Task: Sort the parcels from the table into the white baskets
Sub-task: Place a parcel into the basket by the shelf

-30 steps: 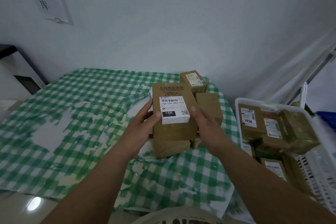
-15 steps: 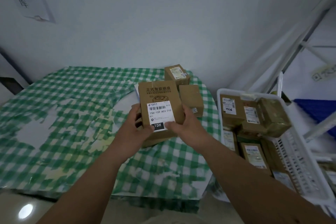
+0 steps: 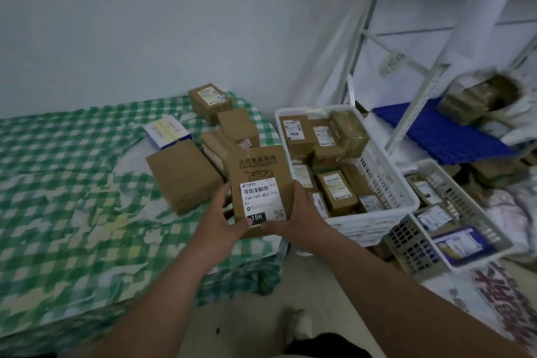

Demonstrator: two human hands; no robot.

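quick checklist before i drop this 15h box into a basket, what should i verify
1. Grip: left hand and right hand both hold the labelled box by its sides: ok.
2. Label readable: it faces up and reads 15H-159-A03-210: ok.
3. Which basket takes 15H: no basket marking is visible: cannot tell.
4. Room in the near white basket: packed with parcels nearly to the rim: not ok.
5. Room in the second white basket: holds a few flat parcels, with space showing: ok.
6. Path: the box is over the table edge beside the near basket, nothing between them: ok.
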